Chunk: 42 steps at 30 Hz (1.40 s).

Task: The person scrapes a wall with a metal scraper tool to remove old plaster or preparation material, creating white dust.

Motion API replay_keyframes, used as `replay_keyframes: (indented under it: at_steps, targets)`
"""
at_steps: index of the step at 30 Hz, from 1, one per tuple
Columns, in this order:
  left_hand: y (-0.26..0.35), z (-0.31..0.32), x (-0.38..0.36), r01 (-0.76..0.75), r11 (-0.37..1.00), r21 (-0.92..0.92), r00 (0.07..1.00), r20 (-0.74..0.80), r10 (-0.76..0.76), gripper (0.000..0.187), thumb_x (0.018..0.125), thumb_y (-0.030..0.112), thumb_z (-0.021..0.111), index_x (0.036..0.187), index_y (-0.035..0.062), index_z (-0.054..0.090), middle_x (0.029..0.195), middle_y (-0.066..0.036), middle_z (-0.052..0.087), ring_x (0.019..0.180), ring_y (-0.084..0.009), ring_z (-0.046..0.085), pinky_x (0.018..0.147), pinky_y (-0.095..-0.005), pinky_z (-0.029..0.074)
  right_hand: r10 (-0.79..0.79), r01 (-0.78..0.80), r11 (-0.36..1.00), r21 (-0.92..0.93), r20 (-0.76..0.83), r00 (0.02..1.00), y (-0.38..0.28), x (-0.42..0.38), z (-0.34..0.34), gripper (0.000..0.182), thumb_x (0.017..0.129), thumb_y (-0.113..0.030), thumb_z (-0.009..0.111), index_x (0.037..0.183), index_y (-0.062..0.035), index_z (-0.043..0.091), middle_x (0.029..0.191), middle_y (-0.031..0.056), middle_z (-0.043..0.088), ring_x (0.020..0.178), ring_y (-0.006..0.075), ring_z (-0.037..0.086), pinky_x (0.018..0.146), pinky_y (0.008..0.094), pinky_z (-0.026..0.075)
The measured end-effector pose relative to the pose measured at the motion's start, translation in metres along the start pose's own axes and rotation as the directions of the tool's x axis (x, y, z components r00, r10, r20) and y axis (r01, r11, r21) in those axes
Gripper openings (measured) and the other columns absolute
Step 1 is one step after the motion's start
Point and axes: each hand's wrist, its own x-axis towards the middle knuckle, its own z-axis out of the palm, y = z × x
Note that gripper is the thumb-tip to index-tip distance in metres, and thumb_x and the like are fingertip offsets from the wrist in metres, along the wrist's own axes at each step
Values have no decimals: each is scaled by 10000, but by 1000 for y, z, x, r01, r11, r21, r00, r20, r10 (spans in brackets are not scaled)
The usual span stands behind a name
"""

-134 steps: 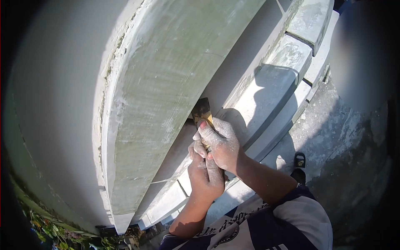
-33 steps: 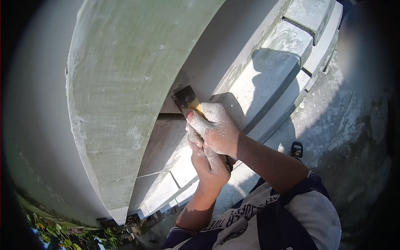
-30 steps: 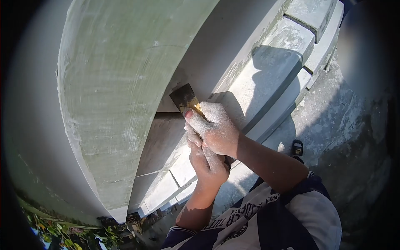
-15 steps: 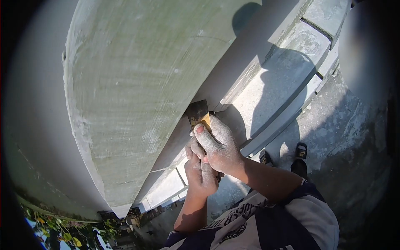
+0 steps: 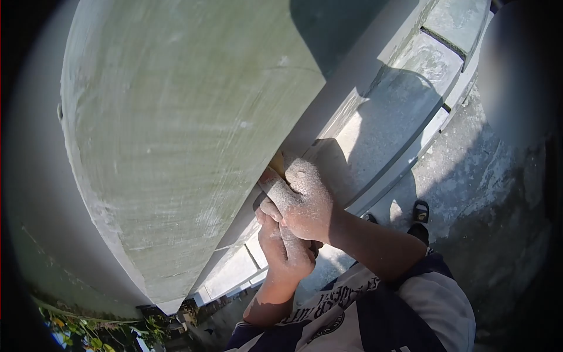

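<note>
My right hand (image 5: 305,199), coated in white dust, is closed around a putty knife (image 5: 278,162). Only a yellowish sliver of the tool shows; its dark blade is hidden behind the edge of the pale green slab. Just below, my left hand (image 5: 286,249) is closed in a fist and pressed against the right one; whatever its fingers wrap is hidden. The large pale green slab (image 5: 176,141), smooth with whitish streaks, fills the left and upper middle. Its lower right edge runs diagonally beside my hands.
Behind the slab runs a whitish wall ledge (image 5: 404,105) with block-like steps and dark joints. A rough concrete floor (image 5: 451,170) lies to the right, with a sandalled foot (image 5: 420,212). Green plants (image 5: 88,331) grow at the lower left.
My right hand has moved slightly up and left, carrying the putty knife's blade out of sight behind the slab's edge. The view has shifted slightly, and the shadow on the slab has grown.
</note>
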Motion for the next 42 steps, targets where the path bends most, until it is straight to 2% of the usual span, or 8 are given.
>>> replay_keyframes:
  at_steps: [2, 9, 18, 20, 24, 28, 35, 42]
  targets:
    - [0, -3, 2, -15, 1000, 23, 1000, 28, 15, 405, 938, 220, 390, 1152, -90, 539, 1170, -204, 533, 1074, -326, 438, 980, -392, 293, -55, 43, 982, 185, 59, 997, 6, 2, -1, 186, 940, -44, 533, 774, -2, 461, 619, 64, 545, 564, 141, 574, 523, 307, 464]
    - [2, -3, -4, 7, 999, 52, 1000, -5, -6, 339, 932, 155, 408, 1119, -96, 539, 1116, -205, 540, 1046, -315, 450, 950, -399, 307, -212, 210, 944, -253, 19, 977, 11, 6, -6, 259, 960, -137, 558, 751, -11, 468, 621, 70, 562, 532, 146, 571, 507, 297, 457]
    - [-4, -6, -2, 46, 999, -3, 999, -2, -46, 326, 969, 153, 386, 1135, -96, 514, 1121, -252, 538, 1051, -343, 486, 919, -392, 351, -18, 22, 996, 86, -49, 999, 1, 2, 8, 260, 954, -128, 587, 752, -27, 456, 597, 47, 518, 502, 123, 536, 470, 305, 443]
    - [-3, -3, 5, -141, 980, 138, 988, -37, 148, 319, 967, 145, 384, 1144, -90, 508, 1109, -220, 544, 1051, -294, 492, 916, -382, 346, -73, 74, 963, 260, -14, 997, 1, 2, 8, 233, 946, -117, 598, 772, -27, 472, 598, 46, 500, 505, 120, 526, 481, 309, 450]
    - [15, -2, 10, -37, 996, -78, 998, -58, 33, 361, 981, 160, 382, 1212, -99, 481, 1086, -190, 583, 1009, -254, 538, 939, -356, 353, -27, 24, 998, -51, -63, 998, 6, -18, 0, 189, 1005, -226, 520, 963, -43, 534, 777, 22, 527, 647, 60, 481, 612, 239, 451]
    - [11, 5, -5, 115, 958, -264, 992, -11, -123, 353, 990, 154, 373, 1214, -107, 452, 1058, -201, 576, 900, -244, 582, 835, -322, 435, 114, -110, 992, 55, -84, 990, -1, -33, -5, 265, 1037, -290, 457, 1035, -41, 547, 839, -8, 550, 651, 46, 451, 616, 215, 428]
    - [3, 11, -5, -93, 994, 63, 995, -17, 94, 323, 977, 151, 378, 1159, -91, 490, 1054, -243, 540, 892, -354, 591, 785, -370, 448, -35, 32, 997, -66, -37, 999, 6, -27, -11, 274, 1040, -256, 438, 997, -15, 560, 749, 31, 544, 620, 73, 478, 584, 243, 420]
    - [7, 10, 6, -4, 987, -158, 996, -85, -9, 320, 998, 179, 341, 1133, -79, 474, 1048, -211, 559, 937, -294, 585, 831, -345, 433, -57, 58, 997, -44, 15, 998, -2, -15, -7, 263, 1024, -222, 475, 892, 4, 508, 734, 75, 581, 607, 118, 524, 563, 302, 428]
